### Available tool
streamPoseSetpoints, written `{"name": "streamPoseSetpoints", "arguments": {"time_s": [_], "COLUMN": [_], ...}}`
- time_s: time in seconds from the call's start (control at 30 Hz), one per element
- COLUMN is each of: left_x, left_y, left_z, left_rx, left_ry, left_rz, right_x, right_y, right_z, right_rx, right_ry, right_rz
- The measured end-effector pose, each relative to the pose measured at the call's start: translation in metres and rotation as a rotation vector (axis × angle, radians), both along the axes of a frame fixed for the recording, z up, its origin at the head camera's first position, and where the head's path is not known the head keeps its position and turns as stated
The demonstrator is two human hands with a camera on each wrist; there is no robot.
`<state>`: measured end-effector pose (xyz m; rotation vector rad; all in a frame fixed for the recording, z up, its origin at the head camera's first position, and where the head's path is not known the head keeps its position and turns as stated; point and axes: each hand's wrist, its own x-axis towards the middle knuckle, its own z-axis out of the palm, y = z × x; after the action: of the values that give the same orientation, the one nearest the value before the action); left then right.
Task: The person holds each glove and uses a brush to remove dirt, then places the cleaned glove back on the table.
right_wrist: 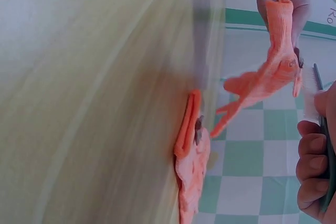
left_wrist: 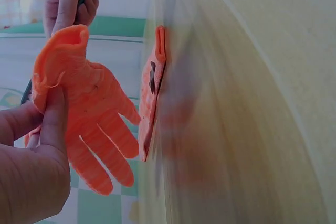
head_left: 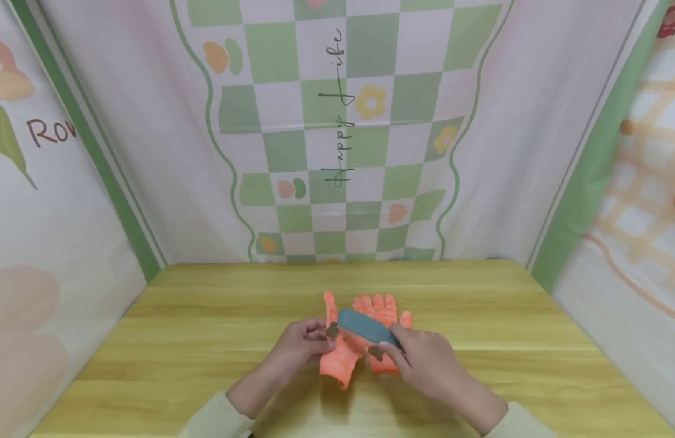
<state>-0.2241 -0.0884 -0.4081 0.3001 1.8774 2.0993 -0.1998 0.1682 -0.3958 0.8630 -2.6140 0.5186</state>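
Nearest, pinching with the left hand (head_left: 301, 348): orange knitted fabric glove (head_left: 344, 360), by one side near the cuff. Gripping with the right hand (head_left: 427, 359), fingers curled round the handle: blue-grey oblong brush (head_left: 364, 325) with pale bristles. Cannot tell whether touching the held glove with bristles or only just beside it.

Held glove located at the left hand's fingertips, lifted off the counter, between both hands, cuff toward the person, glove fingers pointing away. Judged light, soft and limp; likely to fold or bunch if pushed, unlikely to slip or break. Best held at the cuff edge, fabric drawn taut. Brush judged light and stiff, best held by the handle.

Farther: second orange knitted glove (head_left: 382, 312), flat on the yellow-brown wood-grained counter (head_left: 206, 322), partly behind the brush in the head view. Beyond: green-and-white checked fabric backdrop (head_left: 425, 42).
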Motion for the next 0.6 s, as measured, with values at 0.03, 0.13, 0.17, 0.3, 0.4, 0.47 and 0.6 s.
{"name": "streamPoseSetpoints", "arguments": {"time_s": [0.03, 0.13, 0.17, 0.3, 0.4, 0.47, 0.6], "left_x": [-0.0003, -0.0007, -0.0006, -0.0005, -0.0005, -0.0003, 0.0005], "left_y": [0.0002, 0.0009, 0.0011, 0.0028, 0.0047, 0.0061, 0.0073], "left_z": [-0.0002, 0.0009, 0.0011, 0.0016, 0.0011, 0.0006, -0.0004], "left_rx": [0.008, 0.017, 0.018, 0.029, 0.036, 0.029, -0.011], "left_ry": [-0.003, -0.012, -0.015, -0.017, -0.001, 0.013, 0.037], "left_rz": [0.007, 0.028, 0.036, 0.076, 0.102, 0.110, 0.105], "right_x": [0.0003, 0.0009, 0.0011, 0.0017, 0.0020, 0.0019, 0.0013], "right_y": [0.0006, 0.0017, 0.0017, -0.0007, -0.0036, -0.0050, -0.0053], "right_z": [0.0004, 0.0013, 0.0014, 0.0015, 0.0007, -0.0007, -0.0040], "right_rx": [-0.012, -0.041, -0.046, -0.034, -0.022, -0.019, -0.013], "right_ry": [0.015, 0.055, 0.068, 0.096, 0.091, 0.086, 0.092], "right_rz": [0.001, -0.003, -0.002, 0.020, 0.037, 0.032, 0.027]}}
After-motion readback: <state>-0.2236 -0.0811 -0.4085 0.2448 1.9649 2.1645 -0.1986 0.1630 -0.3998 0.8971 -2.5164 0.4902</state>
